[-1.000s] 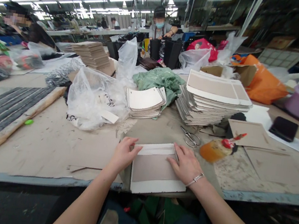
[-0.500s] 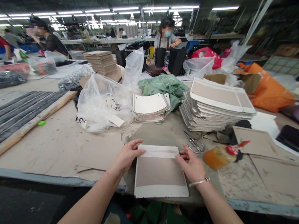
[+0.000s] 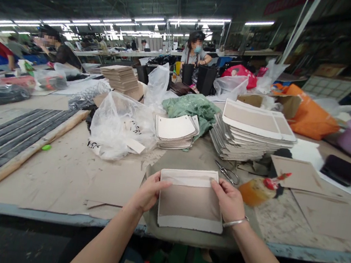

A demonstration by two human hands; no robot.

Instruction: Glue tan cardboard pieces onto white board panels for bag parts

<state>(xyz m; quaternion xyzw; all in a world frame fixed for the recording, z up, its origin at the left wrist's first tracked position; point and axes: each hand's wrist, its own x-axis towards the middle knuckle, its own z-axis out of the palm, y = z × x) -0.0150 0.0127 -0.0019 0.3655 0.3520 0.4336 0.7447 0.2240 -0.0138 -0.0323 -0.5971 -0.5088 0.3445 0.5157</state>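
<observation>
A card panel [image 3: 190, 199], grey-brown with white borders, is lifted slightly off the worktable [image 3: 57, 171] near its front edge. My left hand [image 3: 148, 192] grips its left edge, thumb on top. My right hand [image 3: 229, 200], a bracelet on the wrist, grips its right edge the same way. Just beyond the panel lie scissors [image 3: 227, 173] and an orange glue bottle [image 3: 255, 189] with a red nozzle, lying on its side.
A tall stack of similar panels [image 3: 251, 132] stands at right, a smaller curved stack [image 3: 175, 131] in the middle, a clear plastic bag [image 3: 120, 125] to the left. A wooden strip [image 3: 23, 155] and dark strips lie far left. Other people work at tables behind.
Both hands shifted from pressing the panel flat on the table to gripping its side edges, and its far edge has risen toward me.
</observation>
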